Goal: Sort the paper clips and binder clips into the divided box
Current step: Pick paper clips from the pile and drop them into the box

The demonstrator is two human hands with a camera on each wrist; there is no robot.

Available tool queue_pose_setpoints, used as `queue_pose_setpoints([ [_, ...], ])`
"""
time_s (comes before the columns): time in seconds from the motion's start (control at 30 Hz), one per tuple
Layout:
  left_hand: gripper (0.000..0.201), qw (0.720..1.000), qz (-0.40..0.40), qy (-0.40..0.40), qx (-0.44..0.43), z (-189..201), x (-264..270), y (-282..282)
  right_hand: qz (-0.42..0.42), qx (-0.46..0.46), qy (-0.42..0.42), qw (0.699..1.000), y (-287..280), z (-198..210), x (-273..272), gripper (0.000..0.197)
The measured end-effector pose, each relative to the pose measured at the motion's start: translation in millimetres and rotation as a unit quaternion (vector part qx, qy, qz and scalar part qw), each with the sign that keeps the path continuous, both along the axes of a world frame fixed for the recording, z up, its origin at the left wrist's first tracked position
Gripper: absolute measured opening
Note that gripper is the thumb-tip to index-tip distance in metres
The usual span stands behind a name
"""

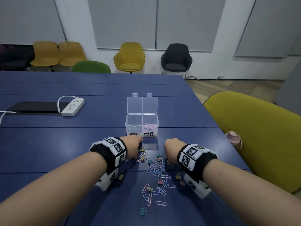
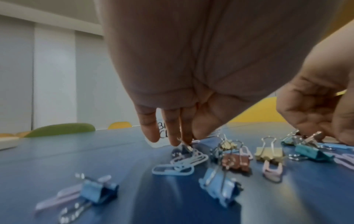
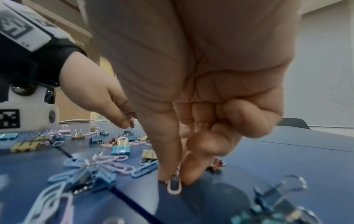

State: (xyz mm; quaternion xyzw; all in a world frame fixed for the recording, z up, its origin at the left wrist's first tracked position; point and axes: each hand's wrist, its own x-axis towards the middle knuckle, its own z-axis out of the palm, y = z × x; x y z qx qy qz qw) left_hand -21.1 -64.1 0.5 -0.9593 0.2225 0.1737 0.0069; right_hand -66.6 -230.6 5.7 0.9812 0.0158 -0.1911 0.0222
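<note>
While the divided box [image 1: 141,126] stands open near the middle of the tabletop [image 1: 48,144], its lid tilted back toward the far edge, the two hands work just in front of it. The box has two compartments side by side: the left one, marked BINDER CLIPS, looks empty, and the right one, marked PAPER CLIPS, holds a heap of pastel paper clips.

The left hand [image 1: 132,147] reaches down close to the front wall of the box, palm turned down. Its fingertips [image 2: 186,140] pinch the wire handle of a dark blue binder clip [image 2: 182,149], which stands on the tabletop with the handle pointing up.

The right hand [image 1: 171,150] points its fingers steeply down, the outer fingers curled into the palm. Thumb and forefinger squeeze a pink paper clip [image 3: 174,185], which stands on end, its long axis nearly upright and its rounded end touching the tabletop.

Between the wrists and toward the near edge lie scattered paper clips [image 1: 160,190] and binder clips [image 1: 159,158] in blue, pink, yellow and teal.

Near the left edge lies a white power strip [image 1: 72,107]. A pink bottle [image 1: 233,138] stands beside the right edge.
</note>
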Motion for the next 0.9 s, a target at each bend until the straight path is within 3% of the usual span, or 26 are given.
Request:
queue_pose_setpoints([
  [0.27,0.031,1.000,-0.002,0.009,0.028,6.2,-0.2,0.1,-0.043,0.048,0.039,0.997,6.1,4.8,6.1,0.030],
  [0.37,0.010,0.999,-0.006,-0.007,0.032,4.1,-3.1,-5.8,-0.040,0.039,0.028,0.998,12.1,3.9,5.1,0.033],
  [0.47,0.021,0.999,0.005,-0.027,0.044,5.7,-2.8,-13.7,-0.031,0.026,0.023,0.999,14.5,7.8,2.8,0.024],
  [0.53,0.006,0.998,0.014,-0.036,0.049,8.1,-1.4,-18.3,-0.032,0.023,0.018,0.999,13.1,8.3,1.2,0.026],
  [0.73,0.028,0.996,0.018,-0.030,0.084,5.4,8.8,-34.9,-0.041,0.011,0.019,0.999,9.8,8.4,-4.5,0.031],
  [0.9,0.030,0.996,0.032,-0.020,0.080,-2.1,15.8,-38.0,-0.050,0.012,0.048,0.998,13.4,3.0,1.1,0.036],
])
